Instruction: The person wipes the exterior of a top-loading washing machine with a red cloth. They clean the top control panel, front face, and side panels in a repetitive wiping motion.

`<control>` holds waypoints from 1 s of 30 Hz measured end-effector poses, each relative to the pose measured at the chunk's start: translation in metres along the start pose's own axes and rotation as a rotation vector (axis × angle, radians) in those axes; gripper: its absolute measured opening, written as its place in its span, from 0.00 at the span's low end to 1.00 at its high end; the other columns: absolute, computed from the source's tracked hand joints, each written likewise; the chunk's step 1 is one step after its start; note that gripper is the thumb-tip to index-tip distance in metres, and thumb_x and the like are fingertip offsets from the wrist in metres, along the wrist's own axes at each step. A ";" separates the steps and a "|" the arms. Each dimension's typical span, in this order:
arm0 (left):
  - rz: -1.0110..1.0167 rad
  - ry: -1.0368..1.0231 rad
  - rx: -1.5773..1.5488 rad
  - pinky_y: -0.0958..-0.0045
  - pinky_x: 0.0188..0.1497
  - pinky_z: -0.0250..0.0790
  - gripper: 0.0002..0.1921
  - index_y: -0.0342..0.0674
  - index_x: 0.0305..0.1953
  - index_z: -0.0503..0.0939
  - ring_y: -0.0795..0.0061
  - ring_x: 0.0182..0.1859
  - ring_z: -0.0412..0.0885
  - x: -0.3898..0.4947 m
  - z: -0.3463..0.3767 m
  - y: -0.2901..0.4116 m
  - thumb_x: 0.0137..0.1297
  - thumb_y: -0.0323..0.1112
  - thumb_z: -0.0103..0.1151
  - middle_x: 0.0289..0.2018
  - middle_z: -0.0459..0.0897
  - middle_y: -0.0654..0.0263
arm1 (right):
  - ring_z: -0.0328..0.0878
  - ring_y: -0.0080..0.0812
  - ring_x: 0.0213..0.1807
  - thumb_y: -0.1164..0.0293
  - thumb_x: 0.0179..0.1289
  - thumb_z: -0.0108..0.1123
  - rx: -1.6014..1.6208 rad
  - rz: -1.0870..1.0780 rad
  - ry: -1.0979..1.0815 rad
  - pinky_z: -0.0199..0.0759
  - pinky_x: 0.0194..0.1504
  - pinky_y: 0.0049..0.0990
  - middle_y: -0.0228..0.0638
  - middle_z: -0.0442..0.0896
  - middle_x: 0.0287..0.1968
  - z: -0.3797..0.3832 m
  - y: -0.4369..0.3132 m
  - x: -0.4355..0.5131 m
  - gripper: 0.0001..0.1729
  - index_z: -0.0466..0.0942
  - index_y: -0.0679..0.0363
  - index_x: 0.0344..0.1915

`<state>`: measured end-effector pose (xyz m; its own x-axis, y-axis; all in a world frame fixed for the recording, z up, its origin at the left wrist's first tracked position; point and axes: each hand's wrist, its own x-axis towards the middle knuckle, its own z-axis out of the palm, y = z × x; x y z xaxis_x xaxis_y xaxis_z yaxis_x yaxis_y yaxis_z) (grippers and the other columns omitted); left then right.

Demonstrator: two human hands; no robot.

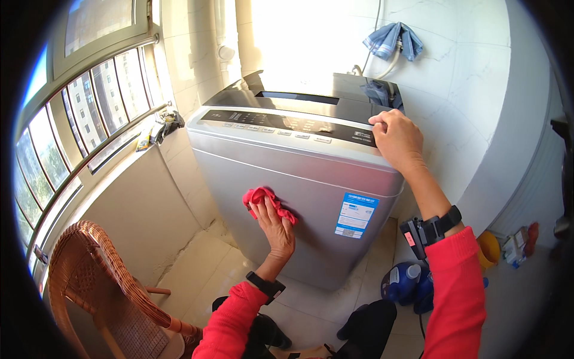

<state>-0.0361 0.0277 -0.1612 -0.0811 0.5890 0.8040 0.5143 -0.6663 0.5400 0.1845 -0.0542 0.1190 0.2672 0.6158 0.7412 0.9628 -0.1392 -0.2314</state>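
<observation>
My left hand presses a crumpled red cloth flat against the grey front panel of a top-loading washing machine. The fingers are spread over the cloth. At the upper right corner of the machine, my right hand rests with curled fingers on the edge beside the dark control panel; whether it grips that edge is unclear. A blue and white label is stuck on the front, to the right of the cloth. The machine's dark lid is down.
A wicker chair stands at the lower left, below a barred window. Blue bottles and a yellow container are on the right. A blue cloth hangs over the tap and hose on the wall. Small items lie on the windowsill.
</observation>
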 end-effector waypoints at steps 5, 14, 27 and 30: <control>0.265 -0.095 0.068 0.36 0.72 0.37 0.36 0.40 0.72 0.58 0.29 0.75 0.38 0.032 -0.007 0.065 0.61 0.36 0.51 0.73 0.50 0.48 | 0.82 0.39 0.46 0.66 0.65 0.51 0.015 0.015 -0.019 0.77 0.49 0.39 0.33 0.85 0.44 0.000 0.002 0.001 0.14 0.87 0.49 0.38; 0.894 -0.260 0.258 0.33 0.72 0.42 0.35 0.62 0.69 0.65 0.50 0.73 0.57 0.045 0.001 0.118 0.59 0.52 0.59 0.73 0.59 0.70 | 0.82 0.41 0.46 0.66 0.64 0.51 0.041 0.013 0.007 0.76 0.49 0.39 0.33 0.84 0.44 0.001 0.003 0.000 0.13 0.86 0.50 0.37; 0.546 -0.105 0.318 0.33 0.72 0.37 0.34 0.54 0.67 0.69 0.38 0.74 0.49 0.106 -0.047 0.007 0.54 0.41 0.59 0.71 0.60 0.55 | 0.82 0.36 0.42 0.68 0.65 0.53 0.060 0.039 -0.035 0.75 0.48 0.34 0.30 0.83 0.43 -0.002 -0.003 -0.001 0.12 0.85 0.51 0.39; 0.450 -0.012 0.314 0.38 0.74 0.36 0.36 0.46 0.69 0.65 0.36 0.75 0.45 0.128 -0.057 -0.022 0.56 0.37 0.55 0.71 0.56 0.53 | 0.82 0.33 0.39 0.68 0.65 0.53 0.051 0.028 -0.045 0.75 0.46 0.33 0.29 0.83 0.41 -0.001 -0.003 0.000 0.11 0.85 0.51 0.39</control>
<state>-0.1063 0.0922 -0.0557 0.2141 0.2841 0.9346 0.7262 -0.6862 0.0422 0.1812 -0.0545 0.1199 0.2910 0.6469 0.7049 0.9514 -0.1180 -0.2845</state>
